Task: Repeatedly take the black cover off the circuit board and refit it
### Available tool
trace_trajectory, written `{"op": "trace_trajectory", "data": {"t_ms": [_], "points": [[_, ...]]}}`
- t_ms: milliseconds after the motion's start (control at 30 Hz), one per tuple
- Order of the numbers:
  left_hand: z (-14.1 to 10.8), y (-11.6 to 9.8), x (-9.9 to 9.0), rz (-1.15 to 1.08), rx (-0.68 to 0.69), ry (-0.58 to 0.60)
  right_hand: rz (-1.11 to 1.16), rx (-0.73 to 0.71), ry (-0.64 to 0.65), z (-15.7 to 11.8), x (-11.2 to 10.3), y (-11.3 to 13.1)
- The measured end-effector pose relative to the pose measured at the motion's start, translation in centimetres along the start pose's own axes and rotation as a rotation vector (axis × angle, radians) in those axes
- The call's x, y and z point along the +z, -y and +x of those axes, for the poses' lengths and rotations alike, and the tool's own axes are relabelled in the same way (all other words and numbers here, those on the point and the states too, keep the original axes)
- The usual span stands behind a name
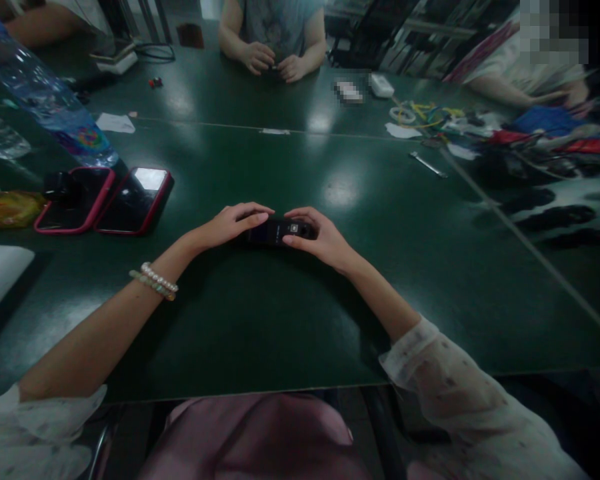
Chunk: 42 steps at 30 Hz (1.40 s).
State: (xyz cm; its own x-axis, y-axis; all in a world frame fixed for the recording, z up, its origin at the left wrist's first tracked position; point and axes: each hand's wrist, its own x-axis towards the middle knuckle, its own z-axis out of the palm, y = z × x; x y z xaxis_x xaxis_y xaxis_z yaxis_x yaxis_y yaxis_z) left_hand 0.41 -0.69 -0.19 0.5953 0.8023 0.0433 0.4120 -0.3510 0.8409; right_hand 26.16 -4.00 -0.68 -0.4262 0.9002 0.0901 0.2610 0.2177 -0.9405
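Note:
A small black, oblong camera [275,233] lies on its side on the dark green tabletop in front of me. A round, lens-like spot and a pale square mark show near its right end. My left hand [230,223] is closed over the left end, thumb along the upper side. Around the right end, my right hand [326,239] holds it between the thumb and the curled fingers. The fingers of both hands partly cover the camera. Two phones with red-pink edges, a left phone [83,217] and a right phone [134,201], lie left of my hands.
A tall plastic bottle [55,107] stands at the left, near a yellow packet [10,209] and a white object [3,273]. A wrench [428,165] and tangled cables [430,115] lie to the right. Across the table [300,333], other people sit with their hands on it.

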Motion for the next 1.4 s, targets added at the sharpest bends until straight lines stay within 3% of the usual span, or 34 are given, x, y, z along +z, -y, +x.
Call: {"op": "trace_trajectory", "data": {"t_ms": [867,1100,1400], "points": [[0.0,0.2,0.1,0.008,-0.018,-0.023,-0.19,-0.023,-0.036,-0.2,0.0,0.1],[-0.1,0.1,0.1,-0.031,-0.032,-0.025,-0.22,-0.005,-0.082,-0.1,0.4,0.1],[-0.2,0.3,0.2,-0.057,-0.02,-0.06,-0.241,-0.007,-0.23,0.3,0.7,-1.1]]}}
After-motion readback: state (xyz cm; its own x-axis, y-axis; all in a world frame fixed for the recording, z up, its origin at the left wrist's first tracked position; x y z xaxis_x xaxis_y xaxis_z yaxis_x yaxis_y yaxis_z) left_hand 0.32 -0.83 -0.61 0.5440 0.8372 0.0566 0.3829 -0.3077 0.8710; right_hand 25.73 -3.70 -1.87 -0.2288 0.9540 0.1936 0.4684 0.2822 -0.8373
